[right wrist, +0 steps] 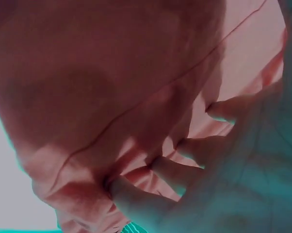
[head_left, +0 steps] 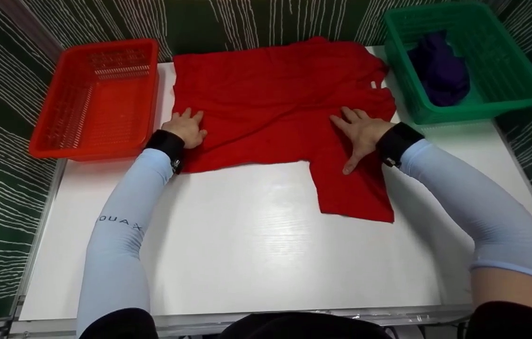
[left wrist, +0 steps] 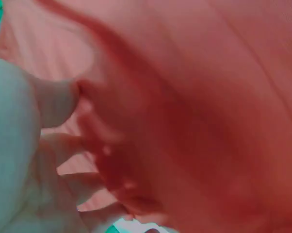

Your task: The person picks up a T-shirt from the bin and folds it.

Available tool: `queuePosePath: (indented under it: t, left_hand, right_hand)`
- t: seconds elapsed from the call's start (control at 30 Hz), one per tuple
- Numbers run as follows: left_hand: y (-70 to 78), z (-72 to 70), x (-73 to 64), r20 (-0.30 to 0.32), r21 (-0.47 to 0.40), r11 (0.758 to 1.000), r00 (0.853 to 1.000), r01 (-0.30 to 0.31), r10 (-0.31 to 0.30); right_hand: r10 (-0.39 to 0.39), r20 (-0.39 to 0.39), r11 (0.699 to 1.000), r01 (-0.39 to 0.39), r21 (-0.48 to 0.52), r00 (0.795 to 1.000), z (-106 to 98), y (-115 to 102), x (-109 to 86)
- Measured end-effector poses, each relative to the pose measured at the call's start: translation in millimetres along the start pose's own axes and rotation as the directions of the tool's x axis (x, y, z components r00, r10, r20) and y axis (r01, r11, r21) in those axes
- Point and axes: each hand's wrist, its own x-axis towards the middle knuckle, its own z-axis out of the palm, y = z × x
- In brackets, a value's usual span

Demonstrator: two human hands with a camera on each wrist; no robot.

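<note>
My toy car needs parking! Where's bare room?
On the white table, in front of the red T-shirt, between the light-blue arm sleeves. The red basket looks empty too. It's crowded behind: left hand and right hand rest on the T-shirt, beside the green basket.

left hand (head_left: pixel 184 130) and right hand (head_left: pixel 363 133) lie palm down, fingers (right wrist: pixel 138 198) spread.

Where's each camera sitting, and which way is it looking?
Head: worn on the head, looking forward and down at the red shirt; left hand, right hand and sleeves show.
Left wrist: on that wrist, looking at left fingers against the shirt.
Right wrist: on that wrist, looking at right fingers against the shirt.
Both wrist views share the shirt.
</note>
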Motion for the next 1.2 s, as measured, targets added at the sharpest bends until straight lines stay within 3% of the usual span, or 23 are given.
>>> queuePosePath:
  t: [0.1,0.17,0.23,0.3,0.37,0.5,0.67,0.77,0.87,0.97,1.07,1.2]
  left_hand:
    - [-3.9,4.2,-3.4,-0.104,0.016,1.0,0.995,0.005,-0.004]
    - [-7.5,4.9,-12.2,-0.181,0.015,1.0,0.983,0.024,-0.021]
    - [-11.0,3.6,-25.7,-0.217,0.005,0.998,0.975,0.057,-0.055]
    - [-13.2,1.2,-41.7,-0.182,-0.023,0.995,0.978,0.096,-0.099]
    - [-14.4,-0.6,-57.1,-0.09,-0.048,0.991,0.988,0.121,-0.125]
    - [-15.0,0.5,-80.8,0.057,-0.131,0.983,0.991,0.129,-0.122]
    - [-16.7,6.6,-97.5,0.087,-0.151,0.975,0.985,0.162,-0.15]
    - [-14.1,12.2,-98.6,0.04,-0.105,0.982,0.987,0.157,-0.154]
    - [-8.9,19.4,-96.3,-0.073,-0.053,0.995,0.993,0.087,-0.091]
    - [-1.9,27.4,-94.7,-0.158,0.028,0.998,0.986,-0.054,0.058]
    - [6.2,34.8,-93.9,-0.147,0.052,0.98,0.969,-0.191,0.196]
    - [15.5,40.3,-93.4,-0.116,0.074,0.962,0.956,-0.263,0.27]
  right_hand:
    - [-0.015,0.01,1.0,0.015,-0.012,1.0,3,-1,-3.0]
    - [-0.028,0.004,1.0,0.028,-0.007,1.0,4,-3,-3.9]
    - [-0.034,-0.006,0.999,0.034,-0.003,0.999,4,-4,-3.7]
    - [-0.035,-0.011,0.999,0.035,-0.005,0.999,4,-5,-2.6]
    - [-0.029,-0.009,1.0,0.029,-0.008,1.0,3,-6,-1.6]
    - [-0.022,0.001,1.0,0.022,-0.011,1.0,2,-5,-0.1]
    - [-0.043,-0.002,0.999,0.043,-0.014,0.999,3,-6,-1.7]
    - [-0.048,0.008,0.998,0.048,-0.036,0.999,4,-8,-5.8]
    - [-0.039,0.019,0.997,0.04,-0.063,0.999,5,-12,-11.5]
    - [-0.02,0.031,0.997,0.023,-0.074,0.999,9,-18,-15.7]
    - [0.001,0.046,0.997,0.003,-0.074,0.999,12,-24,-17.5]
    - [0.023,0.048,0.997,-0.019,-0.076,0.999,12,-31,-20.5]
